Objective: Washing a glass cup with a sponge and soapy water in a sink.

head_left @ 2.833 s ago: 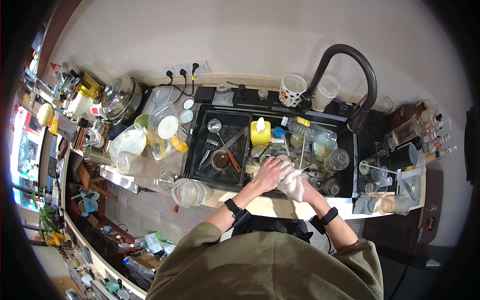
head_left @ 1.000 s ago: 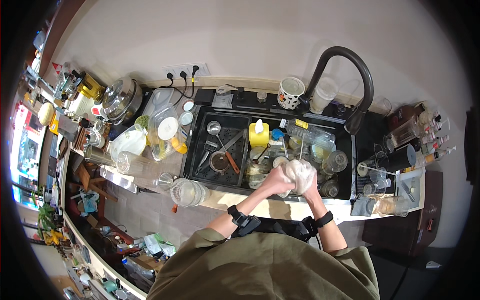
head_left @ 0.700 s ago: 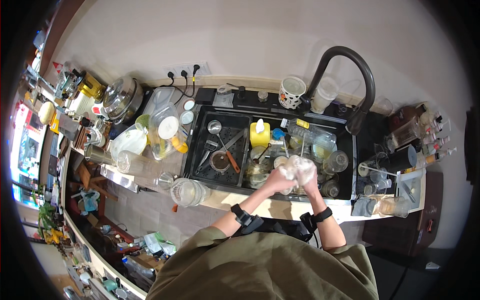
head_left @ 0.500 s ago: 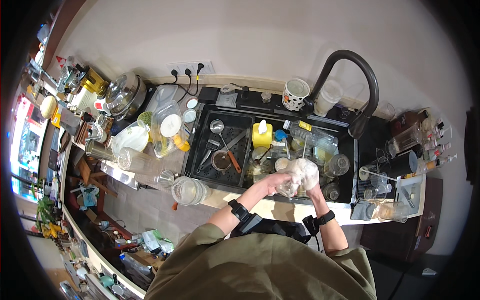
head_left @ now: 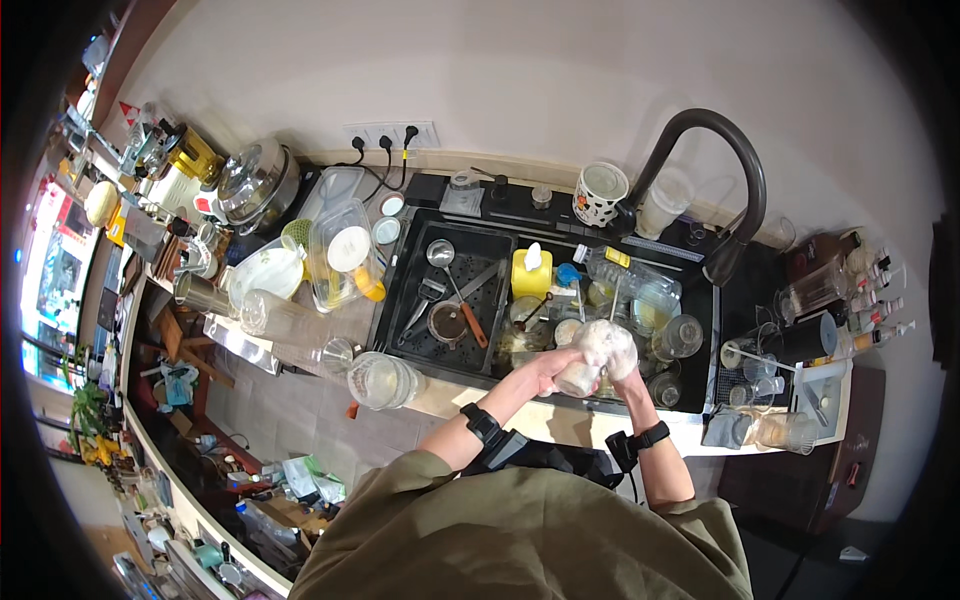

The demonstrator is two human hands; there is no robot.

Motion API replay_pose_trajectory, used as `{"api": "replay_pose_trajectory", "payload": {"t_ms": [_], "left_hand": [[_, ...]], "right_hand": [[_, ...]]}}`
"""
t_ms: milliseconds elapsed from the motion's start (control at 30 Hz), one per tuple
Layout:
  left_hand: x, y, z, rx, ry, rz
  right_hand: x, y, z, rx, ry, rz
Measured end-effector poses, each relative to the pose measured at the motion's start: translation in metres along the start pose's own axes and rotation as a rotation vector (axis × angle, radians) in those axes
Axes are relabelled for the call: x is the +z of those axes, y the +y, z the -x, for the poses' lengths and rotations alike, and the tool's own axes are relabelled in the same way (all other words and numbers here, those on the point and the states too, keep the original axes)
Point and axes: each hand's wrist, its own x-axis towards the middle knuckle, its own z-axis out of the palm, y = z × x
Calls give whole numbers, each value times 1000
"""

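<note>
Over the sink's near edge, my left hand (head_left: 556,371) is closed round a soapy drinking glass (head_left: 577,381). My right hand (head_left: 622,362) presses against the glass from the other side, its fingers buried in thick white foam (head_left: 604,343). Whether a sponge or cloth is inside that foam cannot be made out. Just beyond my hands, the right basin holds wet glasses (head_left: 682,336), a large clear plastic bottle (head_left: 620,268) and a yellow container (head_left: 531,272) with a white top. Left of them lie a ladle (head_left: 440,255) and an orange-handled strainer (head_left: 446,321).
A dark, arched faucet (head_left: 757,170) rises behind the right basin. Stacked glass bowls (head_left: 383,381) stand at the counter's front edge, left of the sink. Further left are a clear plastic box (head_left: 343,285) and a glass-lidded pot (head_left: 250,185). Tall glasses (head_left: 788,428) lie at the right end.
The glass has turned in my hands, so its rounded end shows less and its side more. My hands stay close together in nearly the same place. The whole view has shifted slightly.
</note>
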Motion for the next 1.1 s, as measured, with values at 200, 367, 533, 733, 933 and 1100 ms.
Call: {"api": "replay_pose_trajectory", "payload": {"t_ms": [200, 367, 533, 733, 933, 1100], "left_hand": [[32, -9, 4, 403, 703, -1210], [-3, -7, -9, 140, 178, -352], [-18, -9, -14, 18, 61, -165], [25, -18, 7, 480, 770, -1345], [-17, -11, 1, 71, 11, -107], [-15, -12, -5, 86, 132, -287]], "right_hand": [[19, -1, 8, 258, 67, -29], [13, -7, 14, 237, 269, -303], [5, 0, 6, -65, 26, 156], [39, 13, 14, 229, -20, 132], [18, 5, 14, 144, 48, -116], [1, -5, -1, -219, -216, 321]]}}
